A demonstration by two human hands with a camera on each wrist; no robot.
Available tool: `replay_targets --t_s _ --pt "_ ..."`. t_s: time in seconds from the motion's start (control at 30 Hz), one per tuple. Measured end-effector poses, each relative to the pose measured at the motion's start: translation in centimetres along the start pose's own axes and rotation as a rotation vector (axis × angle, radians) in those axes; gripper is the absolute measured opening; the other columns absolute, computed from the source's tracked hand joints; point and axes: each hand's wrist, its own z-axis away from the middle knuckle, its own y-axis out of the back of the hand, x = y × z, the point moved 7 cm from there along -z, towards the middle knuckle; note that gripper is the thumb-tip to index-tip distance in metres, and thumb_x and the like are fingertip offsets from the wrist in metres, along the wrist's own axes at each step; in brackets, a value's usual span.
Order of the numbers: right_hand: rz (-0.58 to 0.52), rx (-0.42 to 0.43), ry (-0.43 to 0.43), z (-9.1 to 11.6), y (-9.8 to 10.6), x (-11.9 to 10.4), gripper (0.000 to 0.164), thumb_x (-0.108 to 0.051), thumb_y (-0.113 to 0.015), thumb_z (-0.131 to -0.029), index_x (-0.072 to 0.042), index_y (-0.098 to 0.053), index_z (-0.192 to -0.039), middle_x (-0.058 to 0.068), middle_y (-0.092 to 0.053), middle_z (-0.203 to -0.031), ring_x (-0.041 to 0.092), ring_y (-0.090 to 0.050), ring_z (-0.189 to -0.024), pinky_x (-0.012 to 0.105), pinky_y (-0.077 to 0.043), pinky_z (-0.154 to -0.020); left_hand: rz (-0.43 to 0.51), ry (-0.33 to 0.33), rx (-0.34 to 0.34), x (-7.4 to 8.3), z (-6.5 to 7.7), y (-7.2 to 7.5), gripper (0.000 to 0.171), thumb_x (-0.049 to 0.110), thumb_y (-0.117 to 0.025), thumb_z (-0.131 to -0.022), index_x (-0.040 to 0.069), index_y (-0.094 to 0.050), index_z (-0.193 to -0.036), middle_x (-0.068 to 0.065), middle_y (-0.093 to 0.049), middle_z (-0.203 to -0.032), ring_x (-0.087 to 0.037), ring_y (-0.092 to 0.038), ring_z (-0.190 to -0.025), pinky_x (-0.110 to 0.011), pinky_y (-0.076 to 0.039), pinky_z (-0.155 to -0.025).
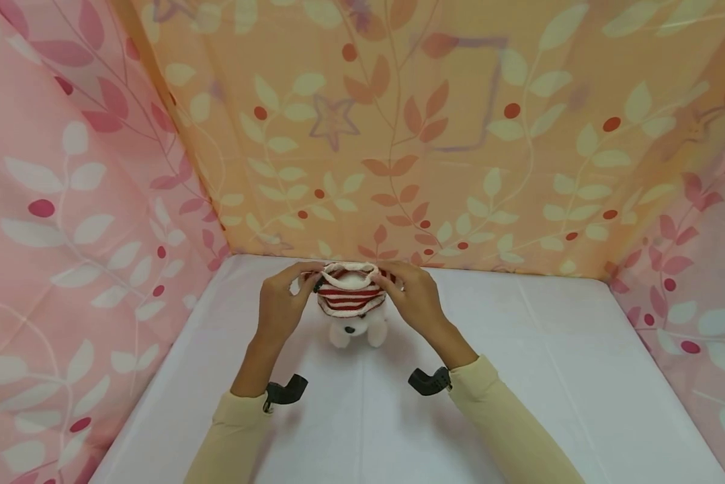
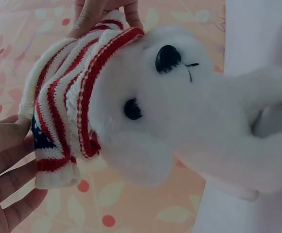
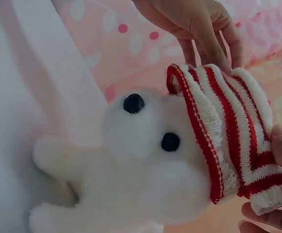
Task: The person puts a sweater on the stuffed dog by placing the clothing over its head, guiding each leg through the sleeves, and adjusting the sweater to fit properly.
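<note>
Nearest of all, pale yellow sleeves (image 1: 513,417) at the bottom of the head view, one on each forearm. Just past the cuffs, on the inner side of each wrist, black angular devices (image 1: 286,391). Farther on, a left hand (image 1: 280,302) and a right hand (image 1: 413,296), on either side of a striped knit garment (image 1: 350,302) in red and white. Pinched between left thumb and fingers, one side of the knit near its white upper rim (image 2: 33,85); close by, a navy patch (image 2: 43,138) with white marks. Pinched likewise on the right, the opposite side. Under the knit, a white plush toy (image 2: 180,111), upright on the white tabletop (image 1: 580,376) near its far edge, front towards the head camera. Over the top of its head, the garment, with a red-trimmed lower edge (image 3: 202,141) just above eye level. Below that, in each wrist view, one black eye (image 3: 170,141), a black nose (image 2: 167,59) and short white limbs (image 2: 267,87). Behind the table, orange cloth (image 1: 392,202) with leaves, red dots and a purple star outline (image 1: 333,119); to either side, pink leafy cloth (image 1: 66,235).
</note>
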Motion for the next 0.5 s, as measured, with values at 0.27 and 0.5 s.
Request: replay_targets --t_s 0.27,0.5 --pt "-0.01 -0.083 -0.003 0.16 0.08 0.36 0.027 -0.03 -0.07 -0.097 -0.016 -0.076 -0.12 0.0 -0.074 -0.113 0.013 -0.061 -0.083 0.034 -0.048 -0.067 -0.001 0.005 -0.028 -0.13 0.49 -0.41 0.018 0.006 -0.077 -0.09 0.01 -0.078 -0.108 0.0 -0.073 -0.088 -0.018 -0.054 -0.07 -0.024 -0.027 -0.053" --pt "-0.023 -0.187 -0.028 0.49 -0.01 0.63 0.036 -0.034 -0.053 -0.107 -0.018 -0.067 -0.136 0.003 -0.064 -0.137 0.026 -0.057 -0.13 0.051 -0.046 -0.103 0.002 -0.004 -0.024 -0.15 0.62 -0.42 0.018 0.005 -0.077 -0.09 0.009 -0.077 -0.107 -0.001 -0.067 -0.082 -0.021 -0.055 -0.07 -0.022 -0.03 -0.057"
